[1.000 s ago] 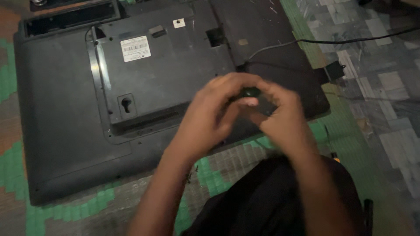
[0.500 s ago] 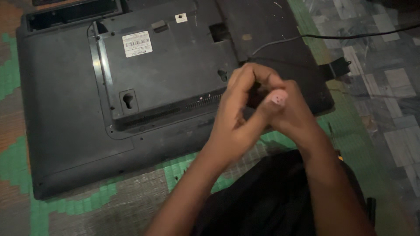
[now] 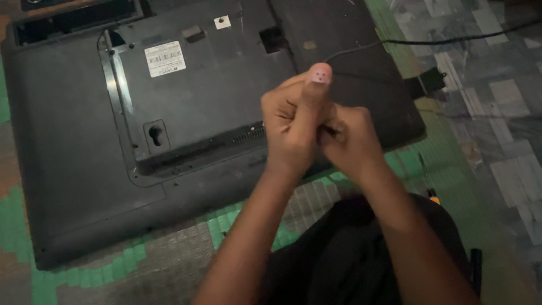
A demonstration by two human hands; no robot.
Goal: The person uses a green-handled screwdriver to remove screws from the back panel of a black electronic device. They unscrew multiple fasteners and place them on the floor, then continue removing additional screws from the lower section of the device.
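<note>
My left hand [image 3: 293,124] is curled into a fist with the thumb pointing up. My right hand [image 3: 353,144] is also closed and presses against it from the right. A small dark object [image 3: 333,130] shows as a sliver between the two hands, pinched in my right fingers; most of it is hidden. Both hands hover over the lower right part of a large black television [image 3: 73,147] that lies face down. Its raised rear panel [image 3: 214,96] carries a white label [image 3: 164,58].
The television rests on a green and grey woven mat [image 3: 237,226]. A black cable [image 3: 451,39] runs off to the right past a small black bracket [image 3: 426,82]. An orange-tipped tool [image 3: 433,197] lies beside my dark-clothed lap [image 3: 339,254].
Both hands have risen and come nearer the camera, staying pressed together. My left thumb now sticks up, and the dark object is more hidden than before.
</note>
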